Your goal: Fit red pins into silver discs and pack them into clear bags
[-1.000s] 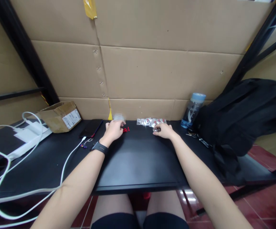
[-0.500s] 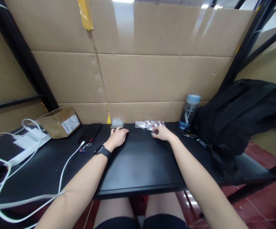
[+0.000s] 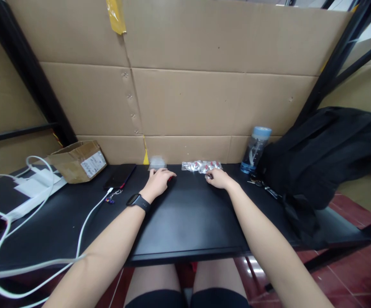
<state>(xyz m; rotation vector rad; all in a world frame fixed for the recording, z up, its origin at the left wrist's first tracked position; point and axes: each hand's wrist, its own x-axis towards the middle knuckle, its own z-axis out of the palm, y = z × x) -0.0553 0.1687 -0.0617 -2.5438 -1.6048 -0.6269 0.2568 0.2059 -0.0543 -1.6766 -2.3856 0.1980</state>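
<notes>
My left hand rests on the black table, its fingers curled around a small red object that shows at the fingertips. Behind it, against the cardboard, is a clear plastic packet. My right hand is closed in a pinch on a small dark, shiny object, too small to name. Just beyond those fingers lie clear plastic bags with small red and silvery items inside.
On the left are a cardboard box, a dark phone, a white power strip and white cables. A water bottle, keys and a black backpack stand on the right. Cardboard closes off the back.
Red now shows at my left hand's fingertips, where none was visible before. My right hand has shifted slightly right, still holding the small dark object. The view has tilted down slightly.
</notes>
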